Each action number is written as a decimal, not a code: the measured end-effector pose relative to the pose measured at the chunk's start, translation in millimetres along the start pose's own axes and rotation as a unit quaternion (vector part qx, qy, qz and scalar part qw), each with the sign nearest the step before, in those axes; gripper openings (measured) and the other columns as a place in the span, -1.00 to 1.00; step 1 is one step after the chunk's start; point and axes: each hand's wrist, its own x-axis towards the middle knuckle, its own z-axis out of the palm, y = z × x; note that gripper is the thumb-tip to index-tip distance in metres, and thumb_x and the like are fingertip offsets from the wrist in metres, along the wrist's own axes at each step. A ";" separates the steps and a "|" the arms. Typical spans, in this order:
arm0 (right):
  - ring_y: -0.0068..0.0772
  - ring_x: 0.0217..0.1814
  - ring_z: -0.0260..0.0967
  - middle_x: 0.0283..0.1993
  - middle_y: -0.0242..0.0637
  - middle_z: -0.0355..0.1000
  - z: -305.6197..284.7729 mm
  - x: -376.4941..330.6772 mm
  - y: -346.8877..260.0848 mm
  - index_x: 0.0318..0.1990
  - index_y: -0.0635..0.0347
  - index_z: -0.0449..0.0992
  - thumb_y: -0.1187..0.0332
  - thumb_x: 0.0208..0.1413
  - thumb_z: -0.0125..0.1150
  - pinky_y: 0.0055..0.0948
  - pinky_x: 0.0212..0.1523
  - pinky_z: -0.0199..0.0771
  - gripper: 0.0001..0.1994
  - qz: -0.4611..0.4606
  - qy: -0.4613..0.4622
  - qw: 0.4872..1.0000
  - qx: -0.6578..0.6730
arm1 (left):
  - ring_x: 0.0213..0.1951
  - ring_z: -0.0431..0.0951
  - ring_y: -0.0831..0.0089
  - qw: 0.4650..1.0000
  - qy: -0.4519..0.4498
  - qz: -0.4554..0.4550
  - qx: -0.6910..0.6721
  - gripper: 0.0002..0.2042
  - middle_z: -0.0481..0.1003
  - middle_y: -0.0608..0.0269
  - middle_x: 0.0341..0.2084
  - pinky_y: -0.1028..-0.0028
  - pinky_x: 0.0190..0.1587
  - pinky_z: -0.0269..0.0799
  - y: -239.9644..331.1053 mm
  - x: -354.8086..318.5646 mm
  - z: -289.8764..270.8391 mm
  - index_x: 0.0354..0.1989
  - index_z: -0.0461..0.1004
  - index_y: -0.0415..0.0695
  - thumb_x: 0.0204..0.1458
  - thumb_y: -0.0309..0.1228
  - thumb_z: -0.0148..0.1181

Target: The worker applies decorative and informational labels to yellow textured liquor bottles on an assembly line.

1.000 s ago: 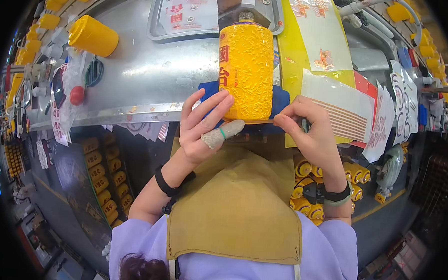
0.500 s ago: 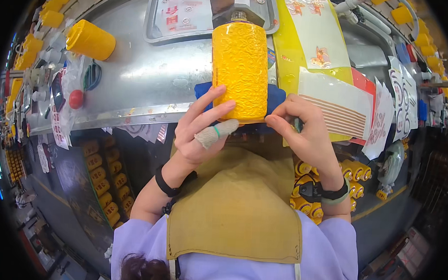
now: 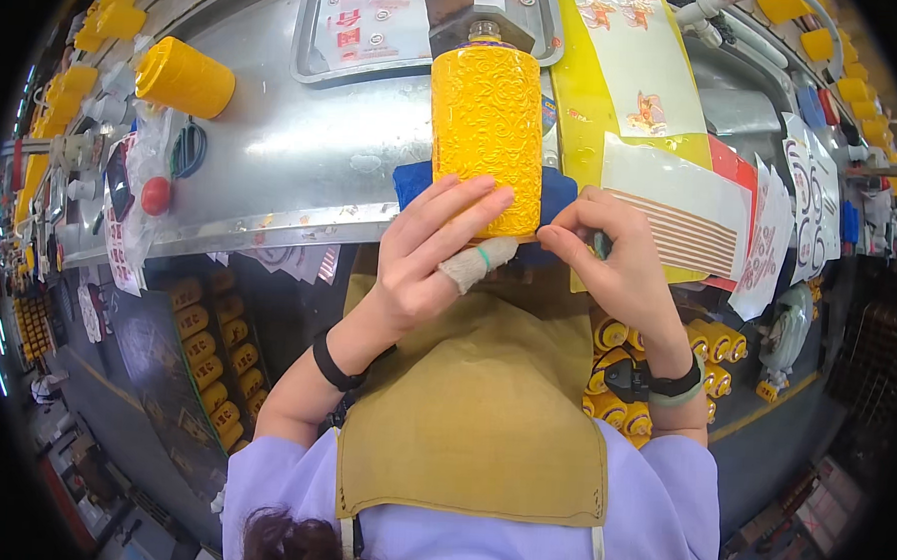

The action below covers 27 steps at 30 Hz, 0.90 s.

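Yellow bottle point(image 3: 488, 117), lettering now rolled from view, lies under the half-open left hand point(image 3: 425, 254); right hand point(image 3: 613, 252) pinched, contents unclear.

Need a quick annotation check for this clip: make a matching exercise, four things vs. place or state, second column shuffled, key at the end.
Things:
1. Left hand
2. Right hand
3. Blue cloth
4. Red ball

Place or state:
A. Thumb and forefinger brought together at the right side of the base of the yellow bottle
B. Toward the picture's left edge, apart from both hands
C. Fingers laid across the lower part of the bottle, thumb in a pale cover with a green band
D. Showing on both sides of the bottle's lower part

Pairs: 1-C, 2-A, 3-D, 4-B
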 end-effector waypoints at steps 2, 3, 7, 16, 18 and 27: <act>-0.36 -0.42 0.33 -0.45 -0.24 0.39 0.6 0.0 0.3 -0.34 0.33 0.61 0.39 0.13 0.41 -0.37 -0.33 0.32 -0.84 -0.003 0.005 1.000 0.003 | 0.10 0.60 -0.04 0.999 -0.006 -0.003 -0.039 -0.78 0.62 0.01 0.01 0.08 0.14 0.57 -1.6 3.9 2.8 -0.29 0.70 -0.10 -0.14 -0.64 0.46; -0.36 -0.42 0.34 -0.45 -0.24 0.39 1.1 0.2 -0.2 -0.34 0.33 0.61 0.39 0.13 0.41 -0.37 -0.33 0.32 -0.84 -0.006 0.009 1.000 0.006 | 0.10 0.60 -0.04 0.999 -0.006 -0.002 -0.040 -0.78 0.62 0.01 0.01 0.08 0.14 0.57 -1.9 2.1 4.6 -0.29 0.70 -0.10 -0.14 -0.64 0.46; -0.37 -0.42 0.34 -0.45 -0.24 0.39 2.4 1.0 -7.1 -0.34 0.33 0.61 0.40 0.13 0.41 -0.38 -0.33 0.33 -0.85 -0.011 0.009 1.000 0.015 | 0.08 0.61 -0.08 0.991 0.112 -0.045 -0.056 -0.75 0.64 0.01 -0.05 0.14 0.06 0.65 -4.1 -16.9 13.7 -0.28 0.69 -0.18 -0.20 -0.67 0.46; -0.37 -0.42 0.33 -0.45 -0.25 0.39 -0.3 -0.2 -3.8 -0.34 0.33 0.61 0.39 0.13 0.41 -0.38 -0.33 0.32 -0.83 -0.006 0.012 1.000 -0.006 | 0.13 0.57 0.00 0.998 0.050 -0.022 0.010 -0.72 0.60 -0.07 0.04 0.07 0.19 0.56 -0.9 -18.9 0.8 -0.18 0.71 -0.17 -0.14 -0.60 0.46; -0.38 -0.42 0.32 -0.45 -0.25 0.39 -0.1 -0.6 -3.4 -0.34 0.33 0.61 0.38 0.13 0.41 -0.38 -0.33 0.32 -0.83 0.000 0.012 1.000 -0.004 | 0.13 0.56 -0.02 0.999 0.042 -0.018 0.001 -0.71 0.59 -0.04 0.05 0.07 0.18 0.56 0.2 -14.4 2.1 -0.19 0.73 -0.10 -0.15 -0.64 0.43; -0.38 -0.43 0.31 -0.47 -0.26 0.37 0.0 -1.4 -10.6 -0.35 0.32 0.61 0.39 0.11 0.42 -0.38 -0.34 0.31 -0.84 -0.002 0.018 1.000 -0.003 | 0.09 0.58 -0.09 0.990 0.115 -0.045 -0.066 -0.73 0.63 0.06 -0.02 0.13 0.06 0.66 -5.9 -17.1 13.4 -0.28 0.72 -0.17 -0.19 -0.74 0.39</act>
